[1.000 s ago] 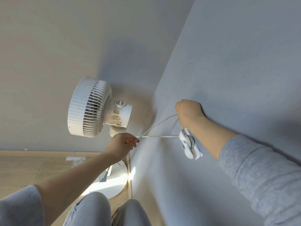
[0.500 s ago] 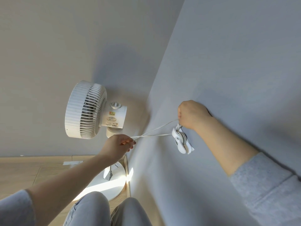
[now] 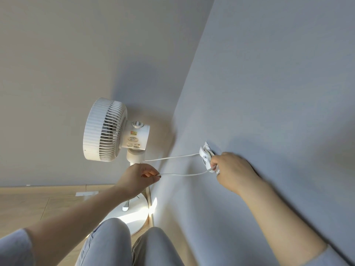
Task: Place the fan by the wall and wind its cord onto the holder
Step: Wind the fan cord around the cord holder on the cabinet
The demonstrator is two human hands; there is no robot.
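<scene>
Fan (image 3: 107,131), cord (image 3: 176,175) ahead; open floor (image 3: 38,204) left

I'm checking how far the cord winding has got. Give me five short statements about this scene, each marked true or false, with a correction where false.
1. The fan stands upright on its round base. True.
2. The left hand is empty. False: its fingers pinch the cord.
3. The holder sits on the wall. True.
4. The cord is fully wound up. False: two strands stretch through the air toward the holder.
5. The right hand rests on the fan. False: it grips the cord at the holder.
</scene>
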